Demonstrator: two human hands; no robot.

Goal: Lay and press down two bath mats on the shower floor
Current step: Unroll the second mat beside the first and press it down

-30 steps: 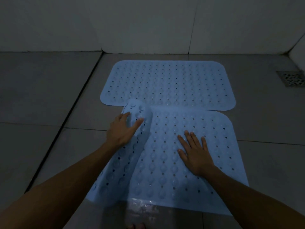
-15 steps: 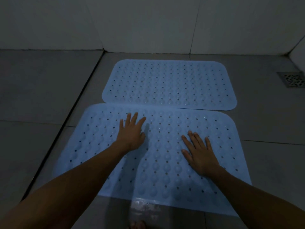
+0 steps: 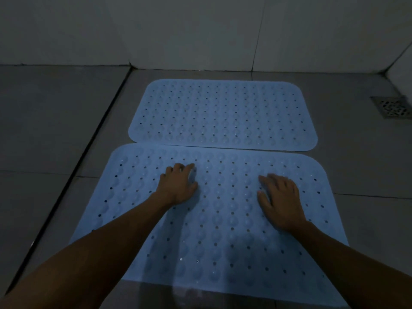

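Note:
Two pale blue rubber bath mats with rows of bumps and holes lie flat on the grey tiled floor. The far mat (image 3: pixel 223 114) sits close to the back wall. The near mat (image 3: pixel 223 230) lies in front of it, its far edge touching or slightly overlapping the far mat's near edge. My left hand (image 3: pixel 179 186) rests palm down on the near mat, left of centre, fingers spread. My right hand (image 3: pixel 281 201) lies palm down on the same mat, right of centre. Neither hand holds anything.
A metal floor drain (image 3: pixel 392 107) sits at the far right by the wall corner. A dark groove (image 3: pixel 73 186) runs diagonally along the floor left of the mats. White tiled walls (image 3: pixel 200 30) close off the back.
The near mat's folded-over left part was unrolled flat by my left hand, which then pressed down on it. My right hand stayed on the mat and shifted slightly.

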